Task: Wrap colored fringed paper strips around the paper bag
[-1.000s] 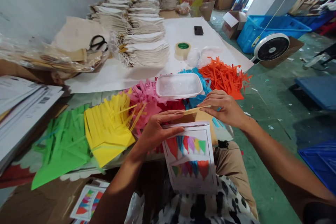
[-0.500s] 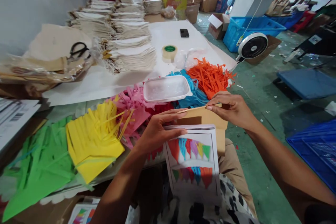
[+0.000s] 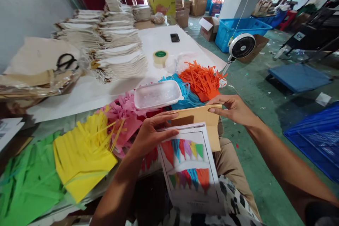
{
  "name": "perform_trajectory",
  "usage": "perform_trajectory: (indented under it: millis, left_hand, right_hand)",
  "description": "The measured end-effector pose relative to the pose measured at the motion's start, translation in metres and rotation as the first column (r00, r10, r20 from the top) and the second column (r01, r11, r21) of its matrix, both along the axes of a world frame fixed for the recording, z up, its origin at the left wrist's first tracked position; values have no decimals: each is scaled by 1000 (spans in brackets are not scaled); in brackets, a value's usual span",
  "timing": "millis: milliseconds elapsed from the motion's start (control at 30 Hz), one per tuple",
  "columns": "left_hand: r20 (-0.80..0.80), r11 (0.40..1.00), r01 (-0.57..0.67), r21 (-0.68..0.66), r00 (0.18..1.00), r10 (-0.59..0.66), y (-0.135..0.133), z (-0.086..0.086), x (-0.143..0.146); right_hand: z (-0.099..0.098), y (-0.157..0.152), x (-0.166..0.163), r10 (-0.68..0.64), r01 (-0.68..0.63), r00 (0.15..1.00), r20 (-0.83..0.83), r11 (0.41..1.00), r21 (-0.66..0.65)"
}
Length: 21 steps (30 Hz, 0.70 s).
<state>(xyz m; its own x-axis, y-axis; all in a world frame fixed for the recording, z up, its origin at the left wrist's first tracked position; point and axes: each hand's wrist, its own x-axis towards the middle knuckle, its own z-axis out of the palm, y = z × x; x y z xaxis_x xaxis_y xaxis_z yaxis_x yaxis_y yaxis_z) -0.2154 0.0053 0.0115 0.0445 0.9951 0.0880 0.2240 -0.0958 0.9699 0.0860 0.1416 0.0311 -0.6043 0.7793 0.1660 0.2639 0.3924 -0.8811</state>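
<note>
My left hand [image 3: 159, 127] is closed on the top left of a white printed sheet [image 3: 189, 162] showing two rows of coloured bunting, thumb in front. Behind that sheet is a folded brown kraft card [image 3: 214, 130]; my left fingers lie along its upper edge. At the card's top right corner, my right hand [image 3: 227, 107] pinches the edge between thumb and fingers. The sheet slants over my lap. Just beyond my hands lie fringed paper bundles: orange [image 3: 202, 79], blue [image 3: 188, 97], pink [image 3: 124, 116], yellow [image 3: 82, 155] and green [image 3: 34, 176].
A clear plastic tub [image 3: 159, 94] rests on the bundles. Further back are a tape roll [image 3: 160, 57], a phone [image 3: 174, 37], stacked white paper bundles [image 3: 119, 61] and black scissors [image 3: 66, 61]. A white fan [image 3: 241, 46] stands at the table's right; a blue crate [image 3: 315, 141] is on the floor.
The view has shifted, so the table things appear further left. The kraft card has tilted a little, its front face showing more. Both hands keep their hold.
</note>
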Motion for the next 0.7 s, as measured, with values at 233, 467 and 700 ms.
perform_trajectory:
  millis: [233,467,700]
  left_hand:
    - [-7,1000,-22,-17,1000,22,2,2,3]
    - [38,1000,0,-22,999,0,4,-1,6]
    - [40,999,36,-28,999,-35,11,5,14]
  right_hand:
    - [-5,0,-1,-42,45,998,-50,997,61]
    - [-5,-3,2,-85,86,996,-31,996,30]
    - [4,-9,-2,16,-41,994,104,970,239]
